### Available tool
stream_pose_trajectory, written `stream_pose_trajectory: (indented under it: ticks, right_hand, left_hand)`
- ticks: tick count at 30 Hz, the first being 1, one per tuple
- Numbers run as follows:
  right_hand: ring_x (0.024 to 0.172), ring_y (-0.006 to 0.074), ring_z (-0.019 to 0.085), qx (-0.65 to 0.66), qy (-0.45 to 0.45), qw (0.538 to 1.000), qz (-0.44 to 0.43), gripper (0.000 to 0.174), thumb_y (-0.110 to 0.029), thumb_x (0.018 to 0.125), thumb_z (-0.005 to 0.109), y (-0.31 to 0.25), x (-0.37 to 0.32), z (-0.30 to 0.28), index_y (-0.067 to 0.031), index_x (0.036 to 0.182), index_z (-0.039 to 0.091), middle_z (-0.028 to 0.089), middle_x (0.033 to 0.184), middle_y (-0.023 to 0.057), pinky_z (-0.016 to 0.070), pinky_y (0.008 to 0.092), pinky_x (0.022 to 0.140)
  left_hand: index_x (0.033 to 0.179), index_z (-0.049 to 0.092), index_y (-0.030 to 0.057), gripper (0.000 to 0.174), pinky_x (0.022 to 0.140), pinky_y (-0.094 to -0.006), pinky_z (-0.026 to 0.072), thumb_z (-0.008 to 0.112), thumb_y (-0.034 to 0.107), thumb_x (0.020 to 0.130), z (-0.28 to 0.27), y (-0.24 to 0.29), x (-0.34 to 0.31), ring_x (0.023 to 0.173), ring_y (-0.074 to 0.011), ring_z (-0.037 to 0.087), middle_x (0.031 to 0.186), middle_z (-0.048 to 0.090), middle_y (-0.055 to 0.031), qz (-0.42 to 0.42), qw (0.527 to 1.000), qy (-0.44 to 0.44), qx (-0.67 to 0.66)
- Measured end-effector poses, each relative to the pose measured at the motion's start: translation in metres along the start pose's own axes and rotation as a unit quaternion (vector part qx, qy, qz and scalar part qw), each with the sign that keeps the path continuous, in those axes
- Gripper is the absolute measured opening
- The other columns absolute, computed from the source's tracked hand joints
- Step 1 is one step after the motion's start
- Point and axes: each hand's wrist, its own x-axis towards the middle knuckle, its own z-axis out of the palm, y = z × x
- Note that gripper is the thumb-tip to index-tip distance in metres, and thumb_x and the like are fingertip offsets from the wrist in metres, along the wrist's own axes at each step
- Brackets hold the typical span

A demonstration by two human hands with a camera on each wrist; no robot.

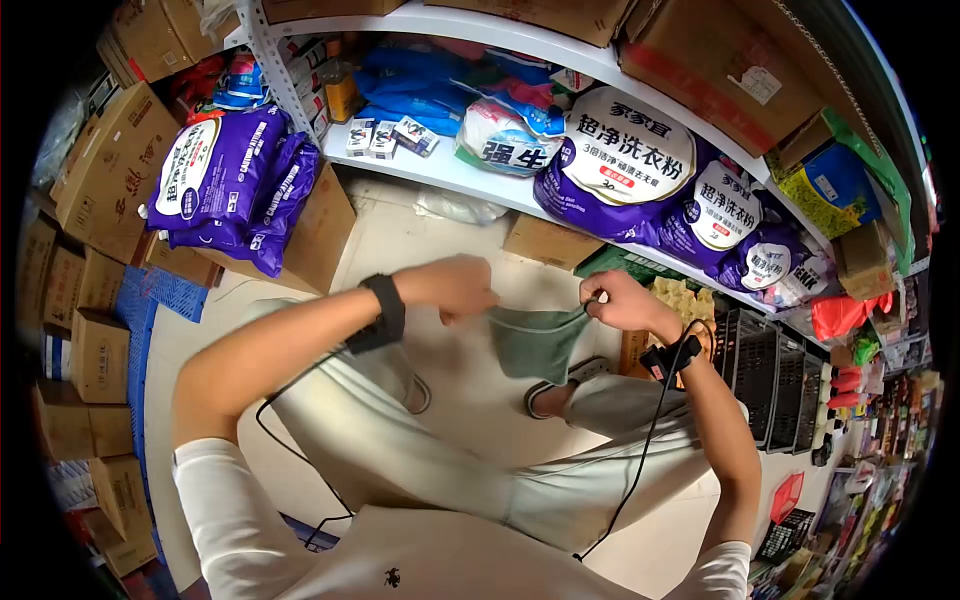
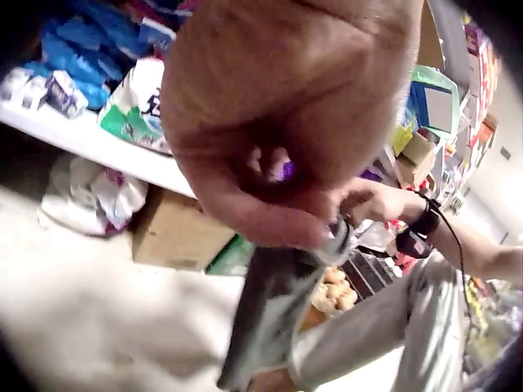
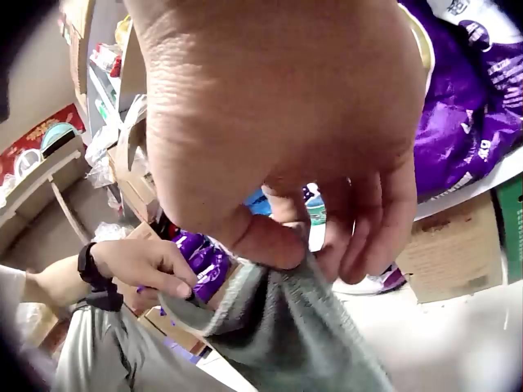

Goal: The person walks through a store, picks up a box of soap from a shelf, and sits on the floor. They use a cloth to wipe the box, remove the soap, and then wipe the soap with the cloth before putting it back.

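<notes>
A grey-green cloth (image 1: 540, 342) with a pale hemmed edge hangs between both hands, above the floor between the knees. My right hand (image 1: 630, 302) pinches its upper right corner; in the right wrist view thumb and fingers close on the hem and the fabric (image 3: 286, 335) falls in folds below. My left hand (image 1: 450, 286) is at the cloth's other upper corner with curled fingers. In the left wrist view the thumb and forefinger of the left hand (image 2: 286, 122) form a ring, with the cloth (image 2: 274, 310) just below; the fingertips' hold is partly hidden.
A white shelf (image 1: 460, 180) ahead carries purple detergent bags (image 1: 625, 165), small boxes and blue packs. More purple bags (image 1: 225, 185) sit on a carton at the left, beside stacked cartons (image 1: 110, 180). Black crates (image 1: 765, 380) stand at the right.
</notes>
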Motion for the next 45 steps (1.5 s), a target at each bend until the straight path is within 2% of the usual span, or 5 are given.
stream_pose_trajectory:
  ticks: [6, 11, 16, 27, 45]
  right_hand:
    - [0.075, 0.0210, 0.061, 0.119, 0.205, 0.969, 0.072, 0.017, -0.004, 0.085, 0.058, 0.029, 0.002, -0.076, 0.0013, 0.098, 0.068, 0.066, 0.079, 0.0112, 0.0508, 0.0362, 0.071]
    - [0.094, 0.0219, 0.066, -0.041, 0.689, 0.723, -0.038, 0.030, -0.010, 0.098, 0.059, 0.049, 0.014, -0.117, 0.0025, 0.126, 0.058, 0.066, 0.109, 0.0154, 0.0544, 0.0335, 0.078]
    - [0.116, 0.0342, 0.062, -0.232, 0.432, 0.865, -0.102, 0.038, -0.003, 0.079, 0.067, 0.016, 0.033, -0.063, -0.0046, 0.116, 0.067, 0.062, 0.132, 0.0151, 0.0529, 0.0431, 0.097]
    - [0.152, 0.0265, 0.035, -0.550, 0.173, 0.790, -0.208, 0.056, -0.012, 0.092, 0.054, 0.056, 0.138, -0.058, -0.0111, 0.147, 0.051, 0.039, 0.163, 0.0103, 0.0316, 0.0430, 0.123]
    - [0.129, 0.0394, 0.054, -0.561, 0.492, 0.664, 0.048, 0.039, -0.025, 0.102, 0.055, 0.099, 0.092, -0.139, -0.0010, 0.131, 0.062, 0.060, 0.137, 0.0206, 0.0348, 0.0527, 0.117]
  left_hand:
    - [0.079, 0.068, -0.0056, 0.053, 0.061, -0.0295, 0.0558, 0.054, 0.038, 0.107, -0.086, 0.019, 0.065, 0.062, -0.0180, 0.071, 0.062, 0.067, -0.0124, 0.065, 0.952, 0.155, -0.254]
    - [0.131, 0.052, -0.0104, 0.052, 0.087, -0.0401, 0.0621, 0.049, 0.036, 0.109, -0.122, 0.023, 0.096, 0.107, -0.0317, 0.071, 0.131, 0.062, -0.0257, 0.108, 0.846, 0.215, -0.476]
    - [0.124, 0.059, 0.0013, 0.041, 0.072, -0.0368, 0.0610, 0.053, 0.037, 0.106, -0.065, -0.015, 0.068, 0.089, -0.0243, 0.072, 0.109, 0.068, -0.0147, 0.011, 0.952, 0.022, -0.306]
    - [0.102, 0.069, 0.0009, 0.031, 0.073, -0.0460, 0.0565, 0.061, 0.031, 0.097, 0.058, -0.046, -0.018, 0.088, -0.0390, 0.067, 0.099, 0.069, -0.0182, 0.059, 0.992, -0.072, 0.088]
    - [0.106, 0.065, -0.0040, 0.025, 0.078, -0.0481, 0.0558, 0.063, 0.014, 0.088, 0.018, -0.062, -0.064, 0.086, -0.0388, 0.069, 0.094, 0.068, -0.0222, 0.062, 0.979, 0.063, 0.184]
